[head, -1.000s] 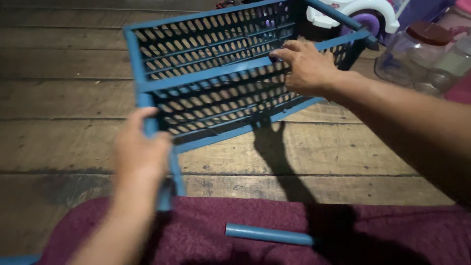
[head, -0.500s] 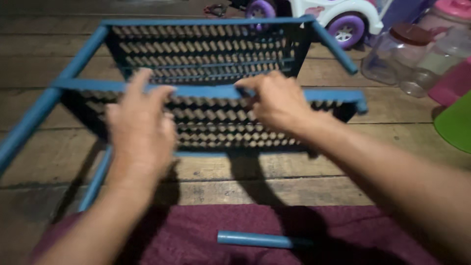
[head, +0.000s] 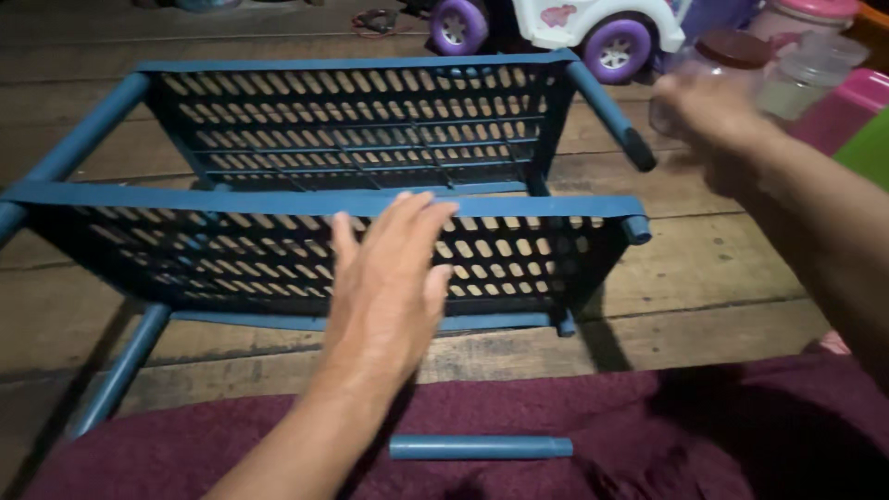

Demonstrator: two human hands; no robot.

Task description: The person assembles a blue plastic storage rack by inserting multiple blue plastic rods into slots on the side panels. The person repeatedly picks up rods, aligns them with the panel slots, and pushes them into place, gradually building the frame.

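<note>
A blue plastic rack (head: 306, 199) with two slotted shelves and tube legs lies on its side on the wooden floor (head: 704, 268). My left hand (head: 389, 278) hovers flat over the near shelf, fingers spread, holding nothing. At the upper right my right hand (head: 708, 116) is blurred, away from the rack and close to a clear jar (head: 713, 65) with a brown lid. A loose blue tube (head: 480, 447) lies on the maroon cloth (head: 574, 426) in front of me.
A white toy car (head: 556, 28) with purple wheels stands behind the rack. More plastic containers, one with a pink lid (head: 801, 14), and pink and green items (head: 861, 120) crowd the right edge.
Both hands have let go of the rack's near shelf. My right hand has swung off to the upper right toward the jars; my left hand has lifted and opened above the shelf.
</note>
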